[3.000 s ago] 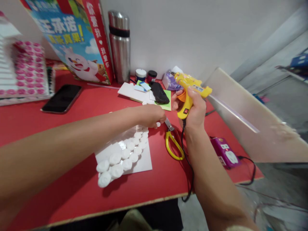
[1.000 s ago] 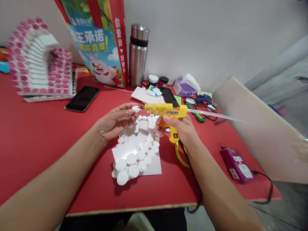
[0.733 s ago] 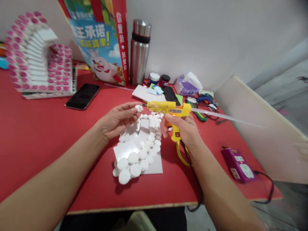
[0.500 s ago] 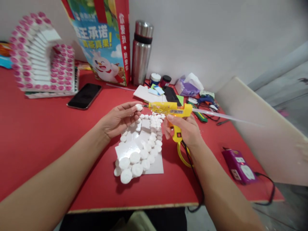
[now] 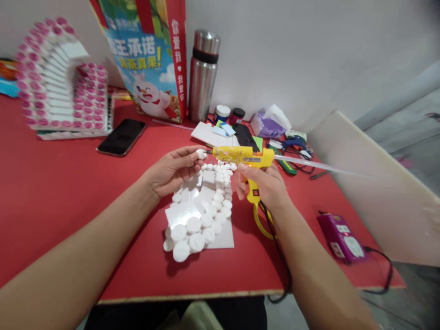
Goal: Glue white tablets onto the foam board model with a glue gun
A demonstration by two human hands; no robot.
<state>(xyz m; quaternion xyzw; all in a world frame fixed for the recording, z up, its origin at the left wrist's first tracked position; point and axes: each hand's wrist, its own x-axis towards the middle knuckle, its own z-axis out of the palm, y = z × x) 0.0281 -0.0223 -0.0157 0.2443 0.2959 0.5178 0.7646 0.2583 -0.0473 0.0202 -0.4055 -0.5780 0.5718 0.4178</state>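
Left hand (image 5: 172,171): fingers pinching white piece (image 5: 201,154) near far end of disc-covered model (image 5: 206,219). Right hand (image 5: 268,183): fingers wrapped round yellow glue gun (image 5: 232,154), near model's far right. Nozzle (image 5: 208,151) at piece: slip might burn left fingers; cord (image 5: 289,270), right of model, might snag on yellow handle (image 5: 257,222).

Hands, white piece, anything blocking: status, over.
Left hand pinching white piece. Right hand gripping glue gun, nozzle at piece. Cord crosses yellow loop; nothing seen between nozzle and piece.

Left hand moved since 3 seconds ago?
Yes. The left hand has moved left, away from the scissors, and holds a small white piece at the tip of the glue gun.
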